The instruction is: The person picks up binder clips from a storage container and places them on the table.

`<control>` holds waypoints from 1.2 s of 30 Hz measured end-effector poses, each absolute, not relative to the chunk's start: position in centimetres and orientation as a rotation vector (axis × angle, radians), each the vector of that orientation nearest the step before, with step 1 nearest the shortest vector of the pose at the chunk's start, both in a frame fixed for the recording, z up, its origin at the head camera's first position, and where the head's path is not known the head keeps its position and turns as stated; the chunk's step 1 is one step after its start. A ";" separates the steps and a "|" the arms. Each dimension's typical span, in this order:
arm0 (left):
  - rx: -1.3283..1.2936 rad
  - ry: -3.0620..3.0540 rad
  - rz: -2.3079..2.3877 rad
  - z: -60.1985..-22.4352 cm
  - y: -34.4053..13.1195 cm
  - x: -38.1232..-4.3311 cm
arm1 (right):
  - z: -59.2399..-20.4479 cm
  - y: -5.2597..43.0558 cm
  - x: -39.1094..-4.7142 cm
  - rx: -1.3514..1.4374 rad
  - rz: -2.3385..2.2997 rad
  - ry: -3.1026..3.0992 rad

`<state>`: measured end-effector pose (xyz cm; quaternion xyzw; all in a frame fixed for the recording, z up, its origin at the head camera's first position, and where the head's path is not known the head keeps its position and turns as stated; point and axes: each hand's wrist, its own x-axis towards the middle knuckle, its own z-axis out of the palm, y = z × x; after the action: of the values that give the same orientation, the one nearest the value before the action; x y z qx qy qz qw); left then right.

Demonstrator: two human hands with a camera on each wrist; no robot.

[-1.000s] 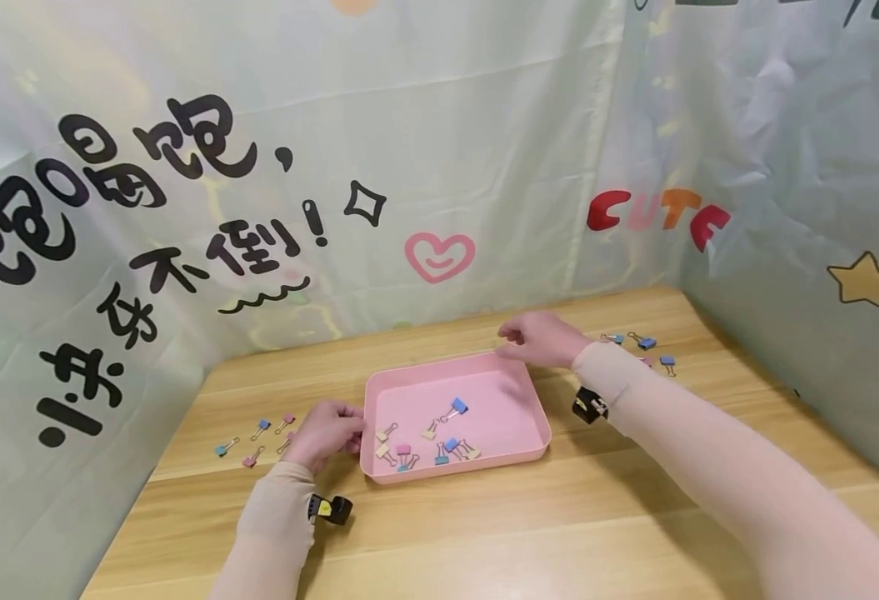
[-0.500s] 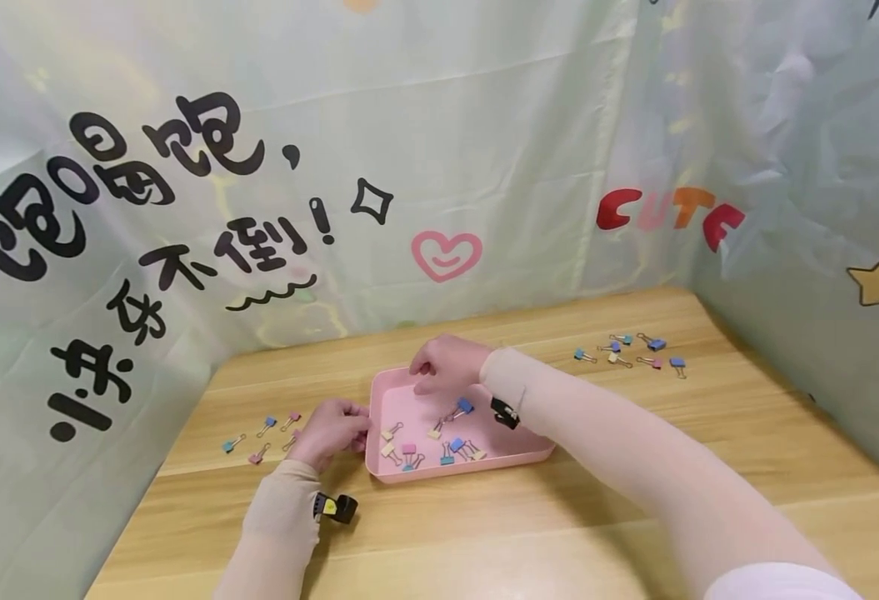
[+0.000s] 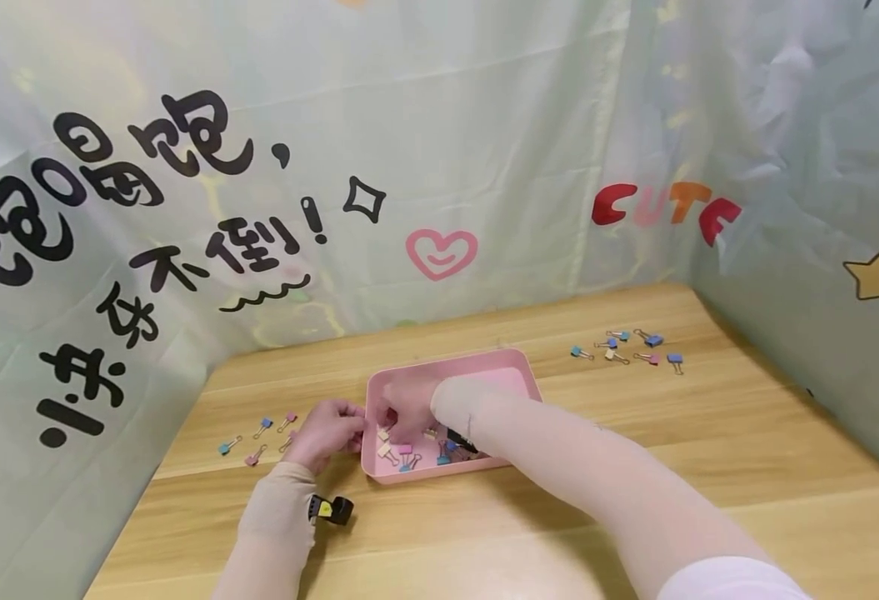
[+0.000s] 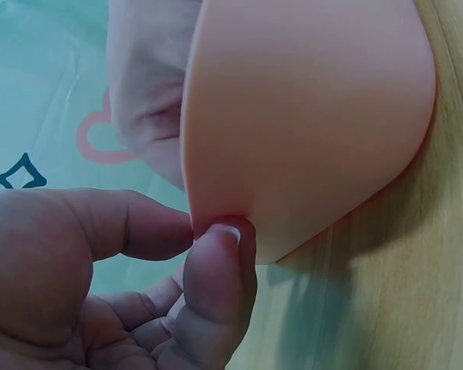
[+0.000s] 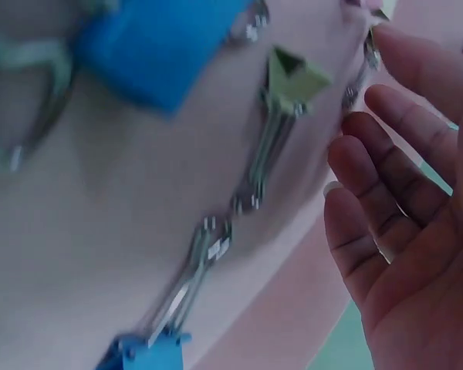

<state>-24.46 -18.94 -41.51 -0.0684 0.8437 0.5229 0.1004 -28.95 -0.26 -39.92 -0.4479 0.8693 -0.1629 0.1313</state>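
A shallow pink tray sits on the wooden table with several binder clips inside, among them a pink one and a pale yellow one. At its left wall, my left hand pinches the rim between thumb and finger, as the left wrist view confirms. My right hand reaches low into the tray's left part, fingers relaxed and holding nothing. In the right wrist view its fingertips hover beside a yellow binder clip and a blue one. My right forearm hides some clips.
Left of the tray lie several loose binder clips, including a teal one. Another loose group, with a blue clip, lies at the back right. A printed cloth walls the table's back and sides.
My right hand has moved left and down, from above the tray's back right corner to low inside its left part. My left hand keeps its hold on the rim.
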 end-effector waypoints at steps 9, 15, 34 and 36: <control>-0.197 2.498 1.551 -41.6 -19.0 -24.4 | -40.9 -2.0 -29.5 -1.416 -0.357 2.568; -0.201 2.503 1.553 -41.6 -19.1 -24.3 | -41.0 -2.1 -29.4 -1.406 -0.366 2.567; -0.206 2.478 1.556 -41.7 -19.2 -24.5 | -40.9 -2.1 -29.5 -1.407 -0.348 2.587; -0.203 2.476 1.559 -41.8 -19.2 -24.6 | -40.9 -2.0 -29.6 -1.397 -0.331 2.606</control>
<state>-24.58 -19.19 -41.77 -0.0688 0.8396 0.5288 0.1040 -29.63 -1.96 -40.91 -0.4680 0.8728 -0.1109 0.0832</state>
